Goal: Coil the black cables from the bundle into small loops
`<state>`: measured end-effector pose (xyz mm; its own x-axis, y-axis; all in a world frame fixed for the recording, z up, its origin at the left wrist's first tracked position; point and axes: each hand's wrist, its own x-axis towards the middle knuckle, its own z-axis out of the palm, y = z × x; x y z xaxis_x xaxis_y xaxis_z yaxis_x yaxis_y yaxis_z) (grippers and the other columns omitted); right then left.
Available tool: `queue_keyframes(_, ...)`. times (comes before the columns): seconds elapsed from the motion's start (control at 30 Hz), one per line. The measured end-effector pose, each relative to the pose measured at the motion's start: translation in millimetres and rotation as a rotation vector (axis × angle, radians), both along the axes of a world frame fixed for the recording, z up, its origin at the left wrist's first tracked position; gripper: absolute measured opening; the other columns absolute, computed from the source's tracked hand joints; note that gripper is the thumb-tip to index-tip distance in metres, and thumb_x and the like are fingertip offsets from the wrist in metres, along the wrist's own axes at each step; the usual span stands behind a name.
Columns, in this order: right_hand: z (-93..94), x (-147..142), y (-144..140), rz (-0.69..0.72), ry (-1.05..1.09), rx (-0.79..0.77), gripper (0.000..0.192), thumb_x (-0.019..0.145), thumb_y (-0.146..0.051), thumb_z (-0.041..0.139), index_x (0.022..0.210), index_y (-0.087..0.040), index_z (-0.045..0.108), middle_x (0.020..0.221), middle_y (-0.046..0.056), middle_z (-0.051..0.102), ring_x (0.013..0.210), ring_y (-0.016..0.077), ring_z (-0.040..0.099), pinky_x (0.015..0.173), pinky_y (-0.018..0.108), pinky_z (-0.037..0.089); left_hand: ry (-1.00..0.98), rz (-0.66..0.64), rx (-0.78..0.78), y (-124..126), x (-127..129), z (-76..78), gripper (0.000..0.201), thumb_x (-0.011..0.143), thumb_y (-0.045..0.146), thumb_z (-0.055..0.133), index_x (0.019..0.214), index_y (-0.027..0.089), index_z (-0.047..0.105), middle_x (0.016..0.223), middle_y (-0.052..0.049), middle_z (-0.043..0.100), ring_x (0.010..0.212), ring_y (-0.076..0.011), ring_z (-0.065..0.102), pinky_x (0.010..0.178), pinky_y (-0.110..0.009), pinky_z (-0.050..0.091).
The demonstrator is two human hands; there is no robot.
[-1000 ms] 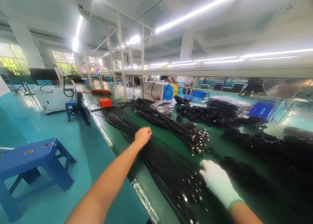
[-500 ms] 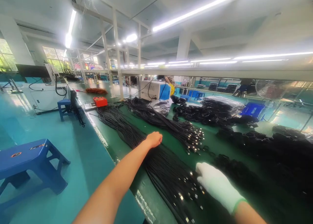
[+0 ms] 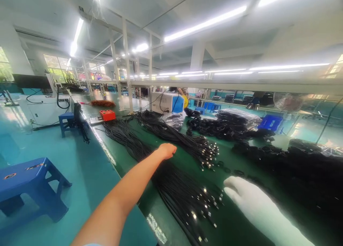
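Observation:
My bare left hand (image 3: pixel 166 150) reaches far out over a long bundle of black cables (image 3: pixel 177 188) that lies along the green bench (image 3: pixel 125 174). Its fingers curl down onto the top of the bundle, and their grip is hidden. The cables' metal plug ends (image 3: pixel 206 203) glint at the near end. My right hand (image 3: pixel 249 199), in a white glove, lies flat with fingers stretched, just right of those plug ends, holding nothing.
A second black cable bundle (image 3: pixel 174 131) and piles of coiled cables (image 3: pixel 227 124) fill the bench beyond. A white and blue machine (image 3: pixel 167 102) and a red box (image 3: pixel 107 114) stand farther back. Blue stools (image 3: pixel 29 185) stand on the teal floor at left.
My left hand slid nearer and to the right along the bundle. My gloved right hand came off the plug ends and moved right, lying flatter.

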<state>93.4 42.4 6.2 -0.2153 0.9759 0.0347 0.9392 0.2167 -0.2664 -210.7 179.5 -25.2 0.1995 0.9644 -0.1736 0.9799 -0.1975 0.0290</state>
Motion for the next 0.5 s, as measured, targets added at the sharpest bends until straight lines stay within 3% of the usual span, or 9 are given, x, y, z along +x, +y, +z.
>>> queue_keyframes(0.33, 8.7, 28.4, -30.4, -0.069, 0.13, 0.037, 0.026, 0.082, -0.04, 0.043, 0.095, -0.029, 0.063, 0.102, 0.002, 0.067, 0.091, 0.0247, 0.063, 0.081, 0.037, 0.048, -0.159, 0.067, 0.341, -24.0, -5.0, 14.8, 0.028, 0.09, 0.031, 0.051, 0.114, 0.017, 0.054, 0.116, -0.008, 0.056, 0.097, -0.0191, 0.058, 0.083, -0.039, 0.05)
queue_keyframes(0.5, 24.8, 38.2, -54.7, -0.174, 0.245, 0.237, 0.032, 0.084, -0.043, 0.041, 0.102, -0.027, 0.062, 0.107, 0.006, 0.066, 0.098, 0.0279, 0.062, 0.084, 0.04, 0.049, -0.384, 0.103, 0.623, -49.9, -2.4, 30.8, 0.025, 0.091, 0.029, 0.049, 0.112, 0.017, 0.055, 0.114, -0.008, 0.057, 0.096, -0.0179, 0.058, 0.084, -0.038, 0.05)
